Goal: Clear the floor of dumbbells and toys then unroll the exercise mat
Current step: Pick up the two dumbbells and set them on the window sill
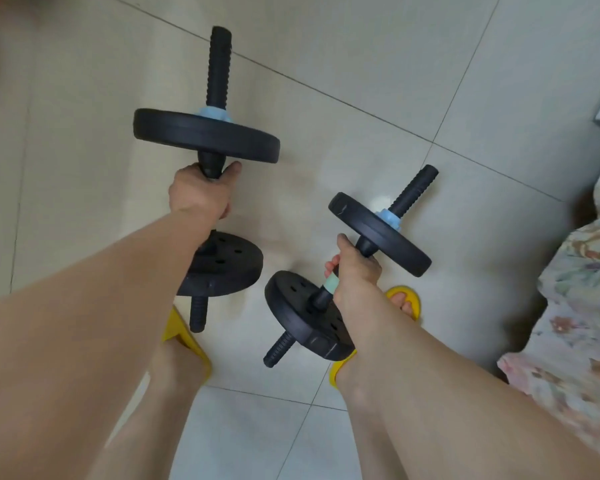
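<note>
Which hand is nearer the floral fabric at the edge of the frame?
Right. The right hand, gripping its dumbbell, is closer to the floral fabric; the left hand holds the other dumbbell farther away.

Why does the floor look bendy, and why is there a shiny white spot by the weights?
In the head view the wide-angle lens bends the straight tile lines of the floor; the white spot is light glare on the glossy tile beside the right dumbbell; the floral fabric and the top-left corner look blurred, while the left hand and left dumbbell are fairly sharp.

No readable text, labels, brands or numbers anywhere in view
</note>
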